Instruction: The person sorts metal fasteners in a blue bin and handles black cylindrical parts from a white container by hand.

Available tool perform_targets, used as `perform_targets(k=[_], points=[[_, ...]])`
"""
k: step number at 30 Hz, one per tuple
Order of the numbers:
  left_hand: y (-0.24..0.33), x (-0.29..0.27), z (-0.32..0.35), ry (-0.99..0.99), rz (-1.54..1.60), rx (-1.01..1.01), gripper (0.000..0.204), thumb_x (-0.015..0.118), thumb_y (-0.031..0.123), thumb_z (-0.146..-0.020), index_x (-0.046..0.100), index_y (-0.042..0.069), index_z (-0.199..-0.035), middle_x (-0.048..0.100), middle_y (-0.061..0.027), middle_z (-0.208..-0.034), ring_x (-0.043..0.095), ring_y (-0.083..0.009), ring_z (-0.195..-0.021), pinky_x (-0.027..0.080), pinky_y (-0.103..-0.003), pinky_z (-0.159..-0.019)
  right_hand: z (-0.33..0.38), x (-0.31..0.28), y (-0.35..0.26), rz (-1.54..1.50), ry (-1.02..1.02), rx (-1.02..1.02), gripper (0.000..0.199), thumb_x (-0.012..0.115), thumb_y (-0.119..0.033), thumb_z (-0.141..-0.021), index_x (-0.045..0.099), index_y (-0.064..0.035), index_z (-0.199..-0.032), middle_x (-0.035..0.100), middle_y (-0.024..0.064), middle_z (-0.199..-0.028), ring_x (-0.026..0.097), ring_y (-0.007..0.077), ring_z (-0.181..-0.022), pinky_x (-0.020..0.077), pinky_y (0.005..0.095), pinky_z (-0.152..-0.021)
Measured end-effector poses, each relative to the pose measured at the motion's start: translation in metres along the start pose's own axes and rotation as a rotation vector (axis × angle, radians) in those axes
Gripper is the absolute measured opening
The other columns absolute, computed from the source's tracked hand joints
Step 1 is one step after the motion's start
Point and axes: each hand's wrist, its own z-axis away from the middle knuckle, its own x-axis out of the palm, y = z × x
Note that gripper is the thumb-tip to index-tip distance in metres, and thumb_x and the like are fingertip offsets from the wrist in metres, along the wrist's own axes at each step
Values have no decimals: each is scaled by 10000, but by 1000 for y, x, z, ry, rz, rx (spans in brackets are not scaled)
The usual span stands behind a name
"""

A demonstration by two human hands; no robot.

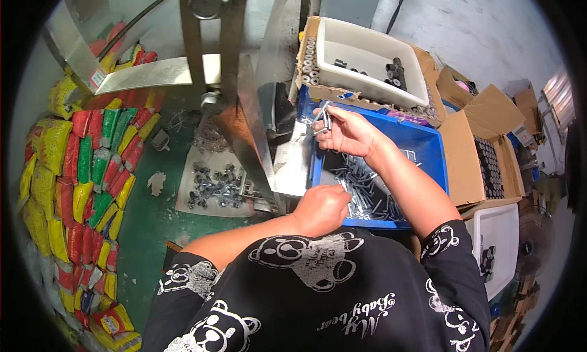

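My right hand [351, 133] is raised over the blue bin [435, 162], its fingers pinching a shiny bent metal piece [322, 116], U-shaped as far as I can see. Lower down, my left hand [324, 209] is closed in a fist at the bin's near left corner; whatever it holds, if anything, is hidden. Loose metal rods [361, 190], some of them bent, lie heaped inside the bin beneath my right forearm. Left of the bin stands a machine with a steel arm [235, 129] and a pale metal plate [292, 168].
Behind the bin, a white tub [373, 34] with a few black cylinders rests on a carton of round parts. At right are an open cardboard box [458, 144] and another white tub [504, 242]. Small metal parts [214, 184] lie on a floor sheet; colourful sacks [79, 187] are stacked left.
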Motion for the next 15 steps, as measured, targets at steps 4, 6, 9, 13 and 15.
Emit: perform_targets(k=[4,6,9,13,15], points=[[1,-1,-1,-18,-2,-9,81,625,67,-717,638,46,-794,580,-105,-740,616,-301,-725,505,-418,-642,-35,4,0,112,188,3,262,426,-261,-1011,501,-49,-1144,620,163,-925,622,303,-828,538,497,-824],[2,-1,-2,-2,10,-13,80,625,66,-715,636,43,-790,576,-110,-730,614,-308,-715,504,-423,-646,-53,3,-1,107,158,1,274,431,-250,-1005,473,-35,-1169,600,203,-990,624,355,-875,539,529,-854],[2,-2,-1,-18,-22,-43,79,622,65,-718,637,41,-792,578,-115,-728,614,-318,-712,503,-429,-653,-84,5,2,207,406,13,320,442,-280,-1000,436,-18,-1183,559,249,-1069,609,416,-943,557,513,-843],[1,1,-1,-16,-6,-46,89,625,58,-720,644,42,-806,588,-127,-742,613,-332,-721,503,-433,-664,-95,9,3,478,544,7,327,529,-269,-975,527,8,-1150,564,141,-1091,616,251,-902,574,362,-806],[0,1,-1,-12,-26,-45,86,627,57,-722,643,47,-806,592,-124,-747,613,-328,-720,504,-424,-663,-74,13,0,496,493,-66,365,536,-166,-962,488,13,-1276,568,156,-1146,619,230,-926,567,307,-816]])
